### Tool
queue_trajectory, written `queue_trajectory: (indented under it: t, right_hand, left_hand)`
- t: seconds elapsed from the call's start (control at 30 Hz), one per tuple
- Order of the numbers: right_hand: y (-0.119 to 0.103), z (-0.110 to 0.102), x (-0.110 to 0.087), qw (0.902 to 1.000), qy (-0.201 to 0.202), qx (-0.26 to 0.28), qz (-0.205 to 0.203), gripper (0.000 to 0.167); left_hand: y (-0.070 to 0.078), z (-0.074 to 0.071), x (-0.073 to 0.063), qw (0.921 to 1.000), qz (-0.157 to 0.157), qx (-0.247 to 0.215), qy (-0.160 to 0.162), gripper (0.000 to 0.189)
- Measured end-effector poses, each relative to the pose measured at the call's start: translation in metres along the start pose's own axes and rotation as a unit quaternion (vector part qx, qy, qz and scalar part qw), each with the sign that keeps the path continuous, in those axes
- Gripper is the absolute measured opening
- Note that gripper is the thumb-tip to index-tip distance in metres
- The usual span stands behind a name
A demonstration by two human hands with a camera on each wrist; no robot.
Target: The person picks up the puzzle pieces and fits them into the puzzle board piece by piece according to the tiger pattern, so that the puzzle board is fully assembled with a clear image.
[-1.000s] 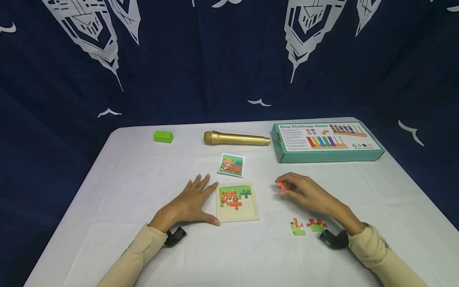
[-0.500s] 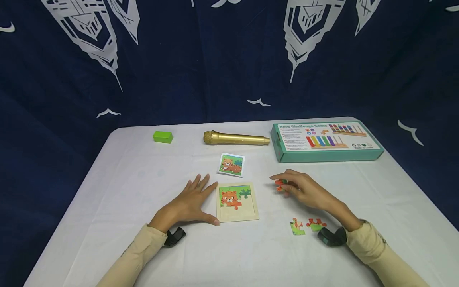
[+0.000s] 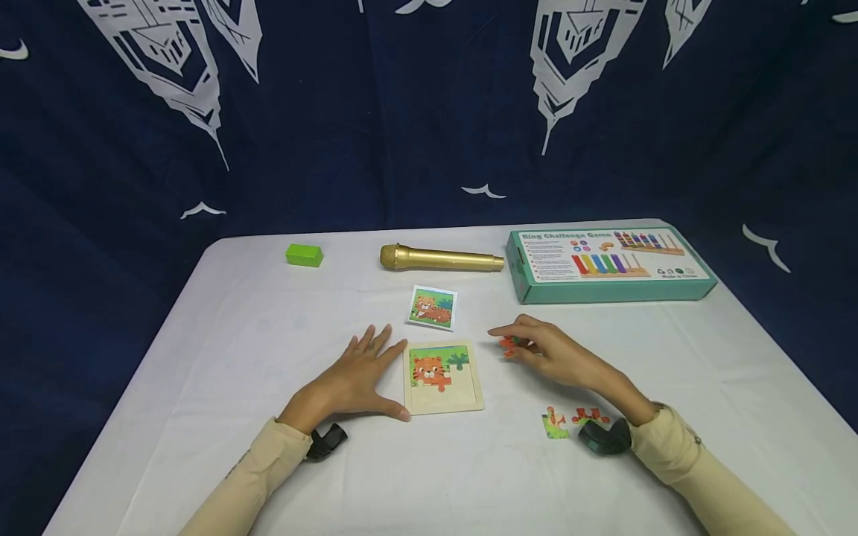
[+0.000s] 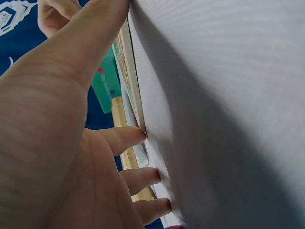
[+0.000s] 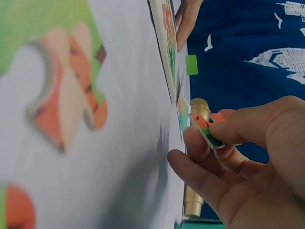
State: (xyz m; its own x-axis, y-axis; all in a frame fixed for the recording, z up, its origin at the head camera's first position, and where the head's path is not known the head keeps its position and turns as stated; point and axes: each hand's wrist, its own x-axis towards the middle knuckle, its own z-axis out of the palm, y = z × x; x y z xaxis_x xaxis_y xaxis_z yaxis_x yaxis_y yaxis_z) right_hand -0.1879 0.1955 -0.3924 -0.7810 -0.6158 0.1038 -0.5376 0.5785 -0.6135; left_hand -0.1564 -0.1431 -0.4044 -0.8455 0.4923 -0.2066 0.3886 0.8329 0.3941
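A square wooden puzzle tray lies mid-table, its upper part filled with tiger-face and green pieces. My left hand is spread beside it, thumb and index fingertip at its left corners. To the right of the tray, my right hand pinches an orange and green puzzle piece between thumb and fingers, raised over the cloth in the right wrist view. Two loose puzzle pieces lie nearer me: one green and orange, the other partly behind the right wrist's camera.
A tiger picture card lies just beyond the tray. Further back are a green block, a gold microphone and a teal Ring Challenge Game box. A dark blue patterned curtain hangs behind the table.
My right hand has moved left toward the tray with the puzzle piece, its index finger now straighter. The left hand and the tray have stayed in place.
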Motion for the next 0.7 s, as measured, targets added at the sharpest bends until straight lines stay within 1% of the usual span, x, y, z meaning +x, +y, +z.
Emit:
queue_trajectory:
  t: [0.17,0.37,0.47,0.7]
  right_hand:
    - [-0.003,0.005,0.006,0.9999,-0.005,0.010,-0.008,0.044]
    - [-0.006,0.008,0.012,0.9985,-0.003,0.055,0.004,0.026]
    - [-0.006,0.010,0.014,0.9973,-0.007,0.073,0.003,0.021]
    - [-0.006,0.014,0.017,0.9966,-0.024,0.078,-0.014,0.025]
  left_hand:
    - [0.000,0.000,0.000,1.0000,-0.002,-0.002,-0.002,0.115]
    - [0.001,0.000,0.000,1.0000,0.000,-0.001,-0.001,0.115]
    - [0.000,0.000,0.000,1.0000,0.000,0.002,0.000,0.116]
    - [0.000,0.000,0.001,1.0000,0.001,0.002,0.002,0.116]
